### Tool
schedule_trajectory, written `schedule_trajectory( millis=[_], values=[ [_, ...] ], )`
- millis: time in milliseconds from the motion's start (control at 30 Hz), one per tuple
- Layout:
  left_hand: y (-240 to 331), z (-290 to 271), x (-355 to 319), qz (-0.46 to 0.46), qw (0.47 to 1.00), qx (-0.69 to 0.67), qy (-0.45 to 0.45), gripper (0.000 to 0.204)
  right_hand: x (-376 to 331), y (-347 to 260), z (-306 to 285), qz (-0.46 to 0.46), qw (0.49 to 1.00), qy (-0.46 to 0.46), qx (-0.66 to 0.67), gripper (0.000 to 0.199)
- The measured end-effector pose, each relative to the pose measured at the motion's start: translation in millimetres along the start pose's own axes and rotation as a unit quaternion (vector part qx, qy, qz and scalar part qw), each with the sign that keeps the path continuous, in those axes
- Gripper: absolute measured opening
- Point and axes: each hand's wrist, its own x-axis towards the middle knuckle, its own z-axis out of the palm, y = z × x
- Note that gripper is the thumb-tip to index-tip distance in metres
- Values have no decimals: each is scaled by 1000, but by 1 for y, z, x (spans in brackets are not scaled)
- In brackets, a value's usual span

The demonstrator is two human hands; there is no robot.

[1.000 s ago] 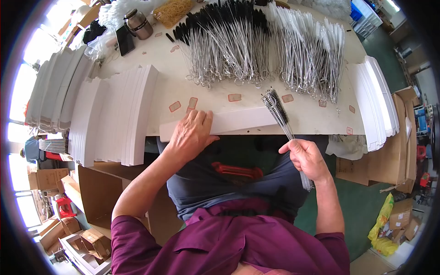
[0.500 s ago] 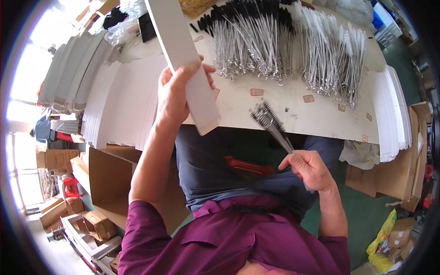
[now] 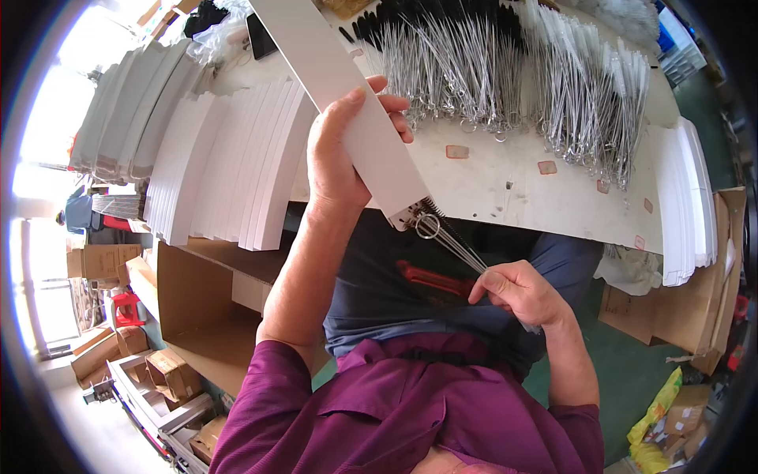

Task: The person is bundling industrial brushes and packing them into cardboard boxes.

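Note:
My left hand point(image 3: 339, 154) is closed around a long, narrow white box point(image 3: 387, 170), which slants down toward me over the table's near edge. In my right hand point(image 3: 521, 292) I grip a bundle of thin wire brushes point(image 3: 462, 251) by the end nearest me. The far end of the bundle, with dark bristles and a metal ring, meets the lower end of the box. Some tips appear to be just inside the opening, though the box wall hides how far. My right fingers cover the near part of the bundle.
Across the table lie heaps of black-bristled wire brushes point(image 3: 454, 75) and white-bristled ones point(image 3: 592, 103). White boxes stand in rows at left point(image 3: 229, 158) and right point(image 3: 687, 197). An open cardboard carton point(image 3: 197, 308) sits below the table's left side. A dark phone point(image 3: 259, 38) lies far left.
The white box has moved right and its lower end now meets the brush tips, which were apart from it before. My right hand has barely moved; the bundle tilts further left.

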Motion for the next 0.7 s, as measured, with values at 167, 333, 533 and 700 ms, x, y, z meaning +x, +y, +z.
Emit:
schedule_trajectory(
  millis=[167, 333, 533, 700],
  values=[
    [-10, 0, -8, 11, 1000, -21, 4, 51, 4, 4, -4, -7, 1000, 8, -2, 44],
    [-24, 3, -18, 24, 999, -3, 45, 51, 9, 0, 6, -20, 997, 65, -44, 41],
    [-53, 9, -49, -8, 999, 21, 33, 44, 28, -13, 13, -50, 994, 96, -28, 33],
    [-70, 8, -65, -6, 1000, -1, 10, 48, 50, -6, 5, -74, 980, 156, 96, 49]
  ],
)
